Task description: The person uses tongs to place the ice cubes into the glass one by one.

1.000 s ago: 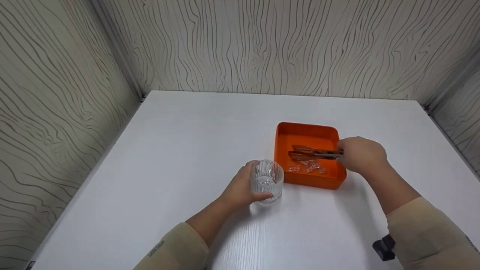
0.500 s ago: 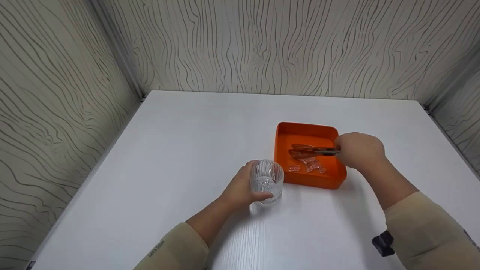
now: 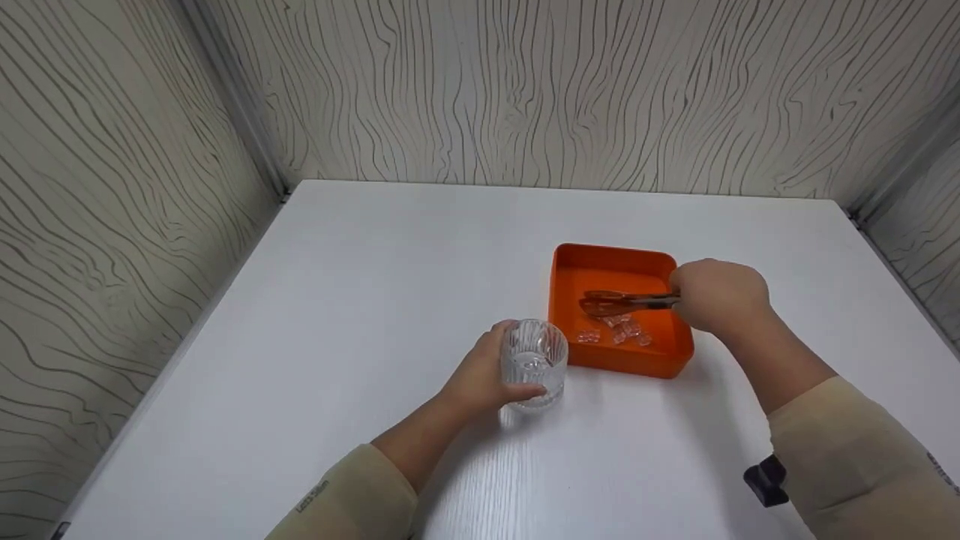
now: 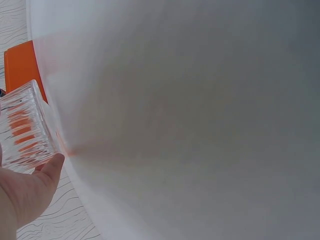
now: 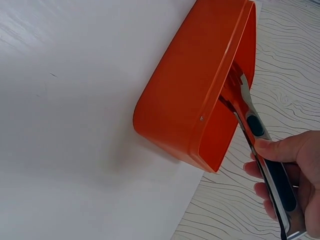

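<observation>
My left hand [image 3: 480, 375] grips a clear ribbed drinking glass [image 3: 534, 364], fingers behind it and thumb across its front. The glass stands upright at the near left corner of an orange square tray [image 3: 630, 366]. In the right wrist view, my right hand [image 5: 295, 175] holds metal tongs [image 5: 272, 165] with dark inlaid handles, thumb on one arm and fingers round the other. The heads of the tongs reach down into the tray, beside several clear ice-like cubes [image 3: 626, 330]. The tray's wall hides the tips in the right wrist view.
A white table [image 3: 360, 285] bears everything, with patterned panels [image 3: 480, 90] behind it and at the sides. A small black object [image 3: 766, 481] shows at my right sleeve.
My right hand has moved slightly away from me with the tongs, and their heads have drawn closer together over the cubes. The left hand and glass have stayed put.
</observation>
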{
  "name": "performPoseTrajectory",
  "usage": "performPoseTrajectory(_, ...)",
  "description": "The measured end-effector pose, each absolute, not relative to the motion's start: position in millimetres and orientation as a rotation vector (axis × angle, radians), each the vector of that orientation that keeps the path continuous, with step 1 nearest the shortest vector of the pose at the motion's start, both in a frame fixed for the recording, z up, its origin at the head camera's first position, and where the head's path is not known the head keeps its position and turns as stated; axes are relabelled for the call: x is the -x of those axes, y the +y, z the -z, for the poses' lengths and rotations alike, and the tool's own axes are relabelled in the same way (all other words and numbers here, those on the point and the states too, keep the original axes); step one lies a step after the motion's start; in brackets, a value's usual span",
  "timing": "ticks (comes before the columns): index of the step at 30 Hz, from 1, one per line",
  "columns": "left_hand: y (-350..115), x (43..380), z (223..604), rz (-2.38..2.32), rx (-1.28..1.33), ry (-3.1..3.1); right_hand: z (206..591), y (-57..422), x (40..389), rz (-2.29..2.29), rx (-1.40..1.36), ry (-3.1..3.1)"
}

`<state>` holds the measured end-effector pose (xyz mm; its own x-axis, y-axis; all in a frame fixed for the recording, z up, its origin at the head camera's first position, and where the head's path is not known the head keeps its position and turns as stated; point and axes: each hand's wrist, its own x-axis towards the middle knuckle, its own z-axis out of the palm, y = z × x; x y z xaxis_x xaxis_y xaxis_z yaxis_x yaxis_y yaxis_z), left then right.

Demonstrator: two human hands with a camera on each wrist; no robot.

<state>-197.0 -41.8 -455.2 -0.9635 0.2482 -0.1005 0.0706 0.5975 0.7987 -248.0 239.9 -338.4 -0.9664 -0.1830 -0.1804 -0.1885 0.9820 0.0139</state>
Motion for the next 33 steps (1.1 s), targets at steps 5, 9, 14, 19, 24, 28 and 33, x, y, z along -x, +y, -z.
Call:
performPoseTrajectory(5,-41.0,196.9,454.2,-1.297,-0.255,2.618,336.0,238.1,247.8,-0.077,0.294,2.948)
performPoseTrajectory(9,-40.6,196.6,453.6,-1.303,-0.238,2.613,334.7,237.3,247.8,-0.094,0.303,2.955)
performPoseTrajectory(14,-41.8,196.2,454.5,-1.286,-0.239,2.624,333.1,237.2,247.1,-0.066,0.3,2.965)
performPoseTrajectory(19,-42.2,196.1,455.4,-1.282,-0.23,2.623,332.8,240.5,246.4,-0.02,0.284,2.97)
performPoseTrajectory(24,-41.9,195.7,454.7,-1.286,-0.221,2.62,332.3,246.1,246.7,0.027,0.259,2.971)
performPoseTrajectory(28,-41.4,195.7,454.0,-1.275,-0.223,2.627,330.1,250.4,246.7,0.057,0.251,2.972)
performPoseTrajectory(33,-41.5,196.4,453.9,-1.282,-0.233,2.622,325.4,253.9,244.7,0.087,0.244,2.971)
